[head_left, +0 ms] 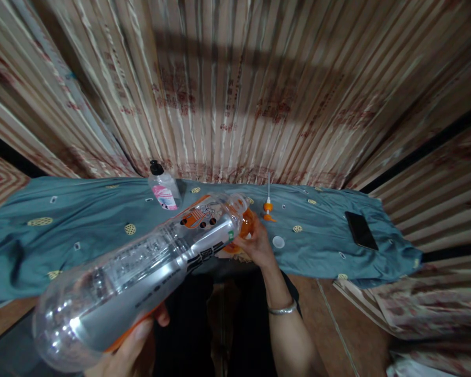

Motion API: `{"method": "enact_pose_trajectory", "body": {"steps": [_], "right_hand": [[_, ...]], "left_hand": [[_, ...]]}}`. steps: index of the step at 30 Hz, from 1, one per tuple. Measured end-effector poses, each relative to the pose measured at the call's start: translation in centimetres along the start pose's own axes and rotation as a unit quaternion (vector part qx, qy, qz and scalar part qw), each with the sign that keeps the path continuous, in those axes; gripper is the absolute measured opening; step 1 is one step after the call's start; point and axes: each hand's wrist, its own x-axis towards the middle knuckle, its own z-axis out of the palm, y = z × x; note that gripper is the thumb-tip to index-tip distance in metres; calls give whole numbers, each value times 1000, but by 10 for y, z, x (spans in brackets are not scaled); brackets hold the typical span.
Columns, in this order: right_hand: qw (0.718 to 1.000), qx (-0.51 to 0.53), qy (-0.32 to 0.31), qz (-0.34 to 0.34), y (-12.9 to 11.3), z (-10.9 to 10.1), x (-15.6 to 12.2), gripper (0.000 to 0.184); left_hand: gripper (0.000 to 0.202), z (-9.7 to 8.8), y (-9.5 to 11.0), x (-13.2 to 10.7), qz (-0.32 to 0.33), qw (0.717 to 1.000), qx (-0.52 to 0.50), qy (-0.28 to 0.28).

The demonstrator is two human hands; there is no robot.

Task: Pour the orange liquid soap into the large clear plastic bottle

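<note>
My left hand (131,340) grips a large clear plastic bottle (157,267) with a silver and orange label. The bottle is tilted, its base near me at the lower left and its uncapped mouth towards the right. Beside that mouth, my right hand (259,243) is closed around an orange see-through bottle (246,224), which the large bottle partly hides. Whether liquid runs between the two I cannot tell. An orange pump head (267,208) with a long clear tube stands behind my right hand. Near my right wrist lies a small white cap (278,242).
A clear pump bottle (165,191) with a black top and pink label stands at the back left. On the right lies a black phone (361,230). A teal cloth (317,256) covers the narrow table, and patterned curtains (235,94) hang behind it.
</note>
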Motion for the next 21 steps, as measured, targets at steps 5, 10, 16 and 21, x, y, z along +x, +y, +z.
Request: {"method": "enact_pose_trajectory", "body": {"steps": [5,10,16,21], "right_hand": [[1000,6,-5,-12,-1,-2,0,84],[1000,-6,-14,-18,-2,-2,1,88],[1000,-22,9,-20,-2,0,0,72],[999,-30,11,-17,-3,-2,0,67]], "left_hand": [[60,7,5,-2,19,1000,15,7],[62,2,1,0,3,1000,7,15],[70,0,-1,3,14,1000,-7,3],[79,-2,-3,4,18,1000,-4,-3]]}}
